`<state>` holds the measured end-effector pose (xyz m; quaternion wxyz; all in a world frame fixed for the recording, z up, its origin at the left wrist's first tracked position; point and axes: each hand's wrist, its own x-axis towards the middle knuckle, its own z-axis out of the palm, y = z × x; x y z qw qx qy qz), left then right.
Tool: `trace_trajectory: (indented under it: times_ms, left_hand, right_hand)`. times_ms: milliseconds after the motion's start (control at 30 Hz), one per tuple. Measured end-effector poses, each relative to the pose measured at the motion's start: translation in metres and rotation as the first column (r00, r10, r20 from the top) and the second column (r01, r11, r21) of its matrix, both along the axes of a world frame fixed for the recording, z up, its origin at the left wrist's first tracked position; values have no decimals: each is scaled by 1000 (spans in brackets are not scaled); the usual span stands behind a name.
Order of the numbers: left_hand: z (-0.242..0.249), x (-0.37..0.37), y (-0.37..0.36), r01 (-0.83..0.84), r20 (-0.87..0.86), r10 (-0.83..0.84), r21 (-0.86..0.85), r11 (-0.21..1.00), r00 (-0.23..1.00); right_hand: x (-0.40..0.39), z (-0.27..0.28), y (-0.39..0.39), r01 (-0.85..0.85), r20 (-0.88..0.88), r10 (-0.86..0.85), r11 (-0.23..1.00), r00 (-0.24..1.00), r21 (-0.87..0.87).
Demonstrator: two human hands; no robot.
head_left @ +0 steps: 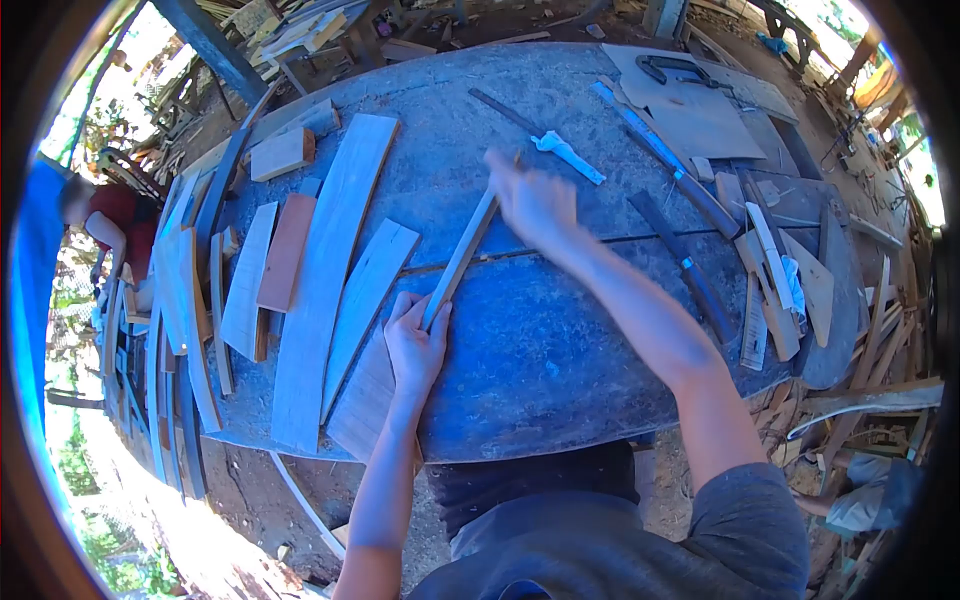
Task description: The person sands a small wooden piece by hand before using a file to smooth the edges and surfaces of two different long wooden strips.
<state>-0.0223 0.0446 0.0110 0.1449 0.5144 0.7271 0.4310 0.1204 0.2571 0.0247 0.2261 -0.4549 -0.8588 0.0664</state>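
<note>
My left hand [418, 345] is closed around the near end of a narrow wooden strip [463, 255], which slants away from me over the table. My right hand [535, 205] is at the strip's far end, its fingers bent together and smeared by motion. A small thin thing shows by those fingers, too blurred to name. Beneath my left hand and forearm lies a wide board [365, 405], partly hidden. Just left of it are a tapered board [370, 300] and a long plank [335, 270].
Blue-worn table [540, 350] under everything. A reddish block [287, 250] and a pale block [282, 154] lie left. Saw-like tools with blue handles [660, 150] lie right, near a black clamp [672, 70]. A person in red [120, 215] is far left; another person [865, 490] is lower right.
</note>
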Motion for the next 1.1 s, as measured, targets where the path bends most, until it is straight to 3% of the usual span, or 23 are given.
trace_trajectory:
  times_ms: [67,167,200,267,367,433,500,633,700,767,800,833,867,1000,1067,1100]
  left_hand:
    - [-4,-2,1,14,-20,-13,46,999,1000]
    - [-2,1,-2,42,-72,-38,46,998,997]
    - [2,0,-1,39,-109,-35,40,998,993]
    - [-3,-2,-2,34,-93,-29,53,998,995]
    - [-1,1,-1,29,-32,-28,49,998,999]
    - [-5,-2,0,32,-101,-27,51,998,994]
    - [-1,-3,4,29,-104,-25,39,999,994]
    - [-7,-2,-2,39,-84,-33,66,997,996]
    - [-10,-7,-1,49,-36,-46,84,995,998]
    - [-4,-20,0,125,45,-124,-32,992,991]
    - [1,-27,1,121,39,-120,-14,993,992]
    - [7,-32,-1,150,297,-104,-139,979,949]
    - [12,-32,-4,217,534,-50,-255,942,844]
    - [47,-20,-12,333,654,-136,-187,924,744]
    - [46,-31,-14,443,571,-252,-223,868,781]
    - [41,-37,-13,437,575,-245,-221,872,780]
  right_hand:
    - [-1,-4,-59,-153,35,151,986,988,69]
    - [6,-14,-47,-248,36,246,966,969,77]
    - [5,10,-23,-145,95,155,984,983,-105]
    - [11,6,31,17,-48,-19,999,999,-45]
    - [-1,11,17,61,-17,-62,995,998,-84]
    - [-1,1,-26,1,-34,-2,1000,999,-15]
    - [4,7,-58,-177,149,185,982,971,-61]
    - [10,6,45,81,-7,-82,991,997,-107]
    - [15,-41,93,131,-26,-134,987,991,-93]
    - [20,-93,131,37,-416,129,929,900,368]
    - [29,-66,119,34,-417,141,922,898,385]
    - [48,-26,84,-103,-669,-155,939,727,-329]
    - [65,0,53,-386,-595,-552,456,584,-802]
    - [98,31,11,-497,-614,-574,371,542,-785]
    - [111,43,-6,-779,-746,-528,227,405,-584]
    - [115,50,-13,-778,-744,-525,220,414,-588]
